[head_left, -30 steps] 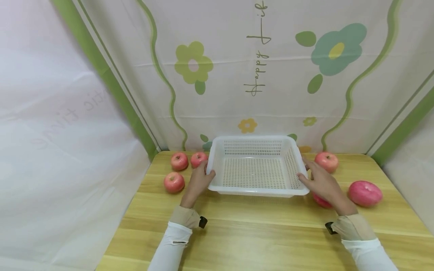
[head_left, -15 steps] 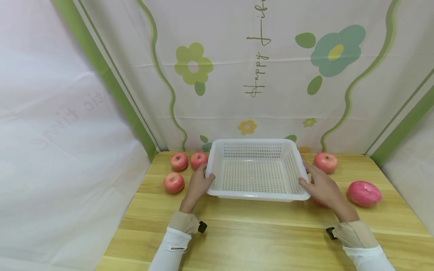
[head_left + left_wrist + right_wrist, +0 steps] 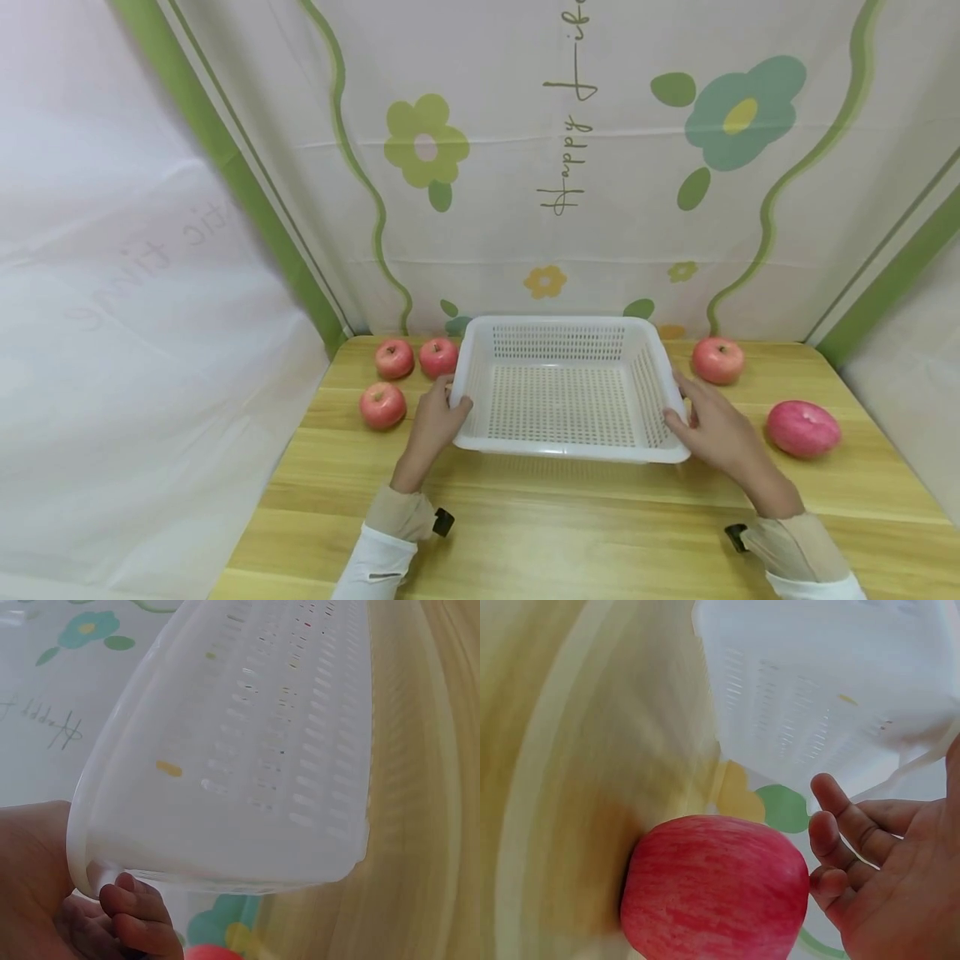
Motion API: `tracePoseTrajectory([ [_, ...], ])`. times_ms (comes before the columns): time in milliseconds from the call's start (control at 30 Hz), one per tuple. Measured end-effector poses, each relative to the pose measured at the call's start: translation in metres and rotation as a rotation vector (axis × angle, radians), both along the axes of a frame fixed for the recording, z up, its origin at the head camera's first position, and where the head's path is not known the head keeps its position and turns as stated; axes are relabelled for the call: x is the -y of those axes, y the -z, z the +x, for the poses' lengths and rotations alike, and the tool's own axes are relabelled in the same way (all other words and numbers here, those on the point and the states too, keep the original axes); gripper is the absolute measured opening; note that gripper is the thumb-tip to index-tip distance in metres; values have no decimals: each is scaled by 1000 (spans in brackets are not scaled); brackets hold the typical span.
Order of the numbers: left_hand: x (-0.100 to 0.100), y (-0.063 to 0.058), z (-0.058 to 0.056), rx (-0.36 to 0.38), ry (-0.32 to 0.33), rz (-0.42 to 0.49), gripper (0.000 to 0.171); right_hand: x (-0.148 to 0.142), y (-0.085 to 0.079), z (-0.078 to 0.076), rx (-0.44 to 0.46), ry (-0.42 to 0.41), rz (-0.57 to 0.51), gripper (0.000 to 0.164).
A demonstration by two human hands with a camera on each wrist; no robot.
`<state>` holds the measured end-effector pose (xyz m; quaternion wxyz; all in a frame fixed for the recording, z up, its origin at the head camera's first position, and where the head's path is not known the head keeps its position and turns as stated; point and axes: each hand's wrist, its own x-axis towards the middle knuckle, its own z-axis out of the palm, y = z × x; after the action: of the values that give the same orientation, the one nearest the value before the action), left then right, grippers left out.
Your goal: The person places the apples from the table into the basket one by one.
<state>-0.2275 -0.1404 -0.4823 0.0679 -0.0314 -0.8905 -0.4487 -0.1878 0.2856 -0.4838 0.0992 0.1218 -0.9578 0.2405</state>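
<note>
While the left hand (image 3: 435, 421) pinches one end of the white basket (image 3: 570, 452), its thumb laid on the rim and its fingers bent round beneath it, the right hand (image 3: 718, 429) holds the other end, thumb on the rim and remaining fingers outside the wall. Seen by the right wrist camera, those outer fingers are loosely bent and spread; where the thumb meets the rim is out of that view. The basket sits just below the centre of the head frame, its open top and slotted floor facing the camera, over the wooden table (image 3: 555, 542). Whether its base touches the wood, I cannot tell.

Three apples (image 3: 382, 406) lie together left of centre, near the left hand. Right of the basket, one apple (image 3: 717, 361) lies beyond the right hand, and a pink oval fruit (image 3: 803, 428) lies toward the right of the frame. A large red fruit (image 3: 716, 889) fills the lower middle of the right wrist view, just beside the fingers. Behind everything hangs a flower-printed cloth (image 3: 487, 225).
</note>
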Motion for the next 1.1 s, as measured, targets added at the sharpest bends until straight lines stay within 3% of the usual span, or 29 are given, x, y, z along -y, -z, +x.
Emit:
tracePoseTrajectory([
  [267, 0, 3, 11, -21, 12, 16, 48, 3, 3, 11, -25, 32, 21, 71],
  [500, 1, 4, 25, 16, -19, 8, 47, 5, 7, 24, -57, 27, 21, 70],
  [733, 3, 3, 40, -2, -35, 16, 45, 8, 6, 33, -16, 42, 21, 72],
  [1100, 3, 4, 54, -1, -74, 9, 43, 11, 2, 46, 11, 50, 29, 72],
])
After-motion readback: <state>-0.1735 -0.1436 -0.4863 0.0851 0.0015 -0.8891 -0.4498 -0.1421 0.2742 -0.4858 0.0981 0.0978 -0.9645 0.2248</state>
